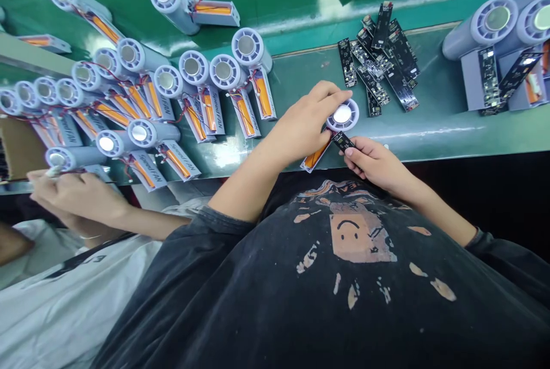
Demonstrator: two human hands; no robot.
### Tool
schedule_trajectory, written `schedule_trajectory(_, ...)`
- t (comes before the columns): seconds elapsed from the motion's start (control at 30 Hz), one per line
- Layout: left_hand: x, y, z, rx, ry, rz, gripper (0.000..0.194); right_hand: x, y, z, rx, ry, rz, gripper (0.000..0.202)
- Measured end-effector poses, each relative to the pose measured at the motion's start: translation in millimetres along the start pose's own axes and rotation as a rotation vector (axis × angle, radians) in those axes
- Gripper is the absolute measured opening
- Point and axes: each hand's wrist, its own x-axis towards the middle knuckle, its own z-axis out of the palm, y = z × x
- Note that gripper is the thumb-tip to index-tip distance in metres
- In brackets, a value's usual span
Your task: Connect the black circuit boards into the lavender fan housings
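Observation:
My left hand (308,114) is wrapped over the side of a grey-blue handheld fan (347,122) with a round silver disc in its ribbed end. The fan's open handle (315,158), with an orange battery inside, points toward my body below that hand. Between the thumb and fingers of my right hand (373,161) is a narrow black circuit board (342,140), held close against the fan where body and handle meet. My left fingertips are partly hidden behind the fan.
Loose black circuit boards (389,59) lie piled beyond my hands. Many similar fans (224,71) stand to the left; more (495,22) stand at the right with boards resting on them. A co-worker's hands (81,194) are at a fan at far left, close to my left arm.

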Motion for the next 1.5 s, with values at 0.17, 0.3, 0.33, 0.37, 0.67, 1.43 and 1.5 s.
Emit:
schedule_trajectory(0.17,0.2,2.7,13.1,0.01,0.093,-0.082,0.05,-1.0,4.4,-1.1,-0.129,0.129,-0.106,0.023)
schedule_trajectory(0.3,-9.9,-10.2,13.3,-0.083,0.109,-0.101,0.057,-4.2,6.4,-4.8,-0.349,0.282,-0.239,0.036)
schedule_trajectory(0.33,-14.8,-12.7,12.3,-0.105,0.12,-0.112,0.059,-4.9,6.2,-5.6,-0.389,0.298,-0.258,0.036)
schedule_trajectory(0.37,-20.5,-13.9,11.3,-0.109,0.142,-0.122,0.057,-5.3,6.0,-6.2,-0.419,0.307,-0.277,0.034)
schedule_trajectory(0.67,-58.2,15.0,21.7,0.394,0.167,-0.015,0.02,-5.8,7.3,-8.3,-0.627,0.336,-0.439,0.025)
schedule_trajectory(1.43,-34.3,42.6,5.3,0.527,-0.162,-0.162,0.023,-11.4,11.5,-2.0,-1.017,0.483,-0.534,0.032)
schedule_trajectory(1.5,-33.1,38.0,-3.8,0.482,-0.16,-0.143,0.027,-12.0,10.7,-2.3,-1.031,0.496,-0.561,0.032)
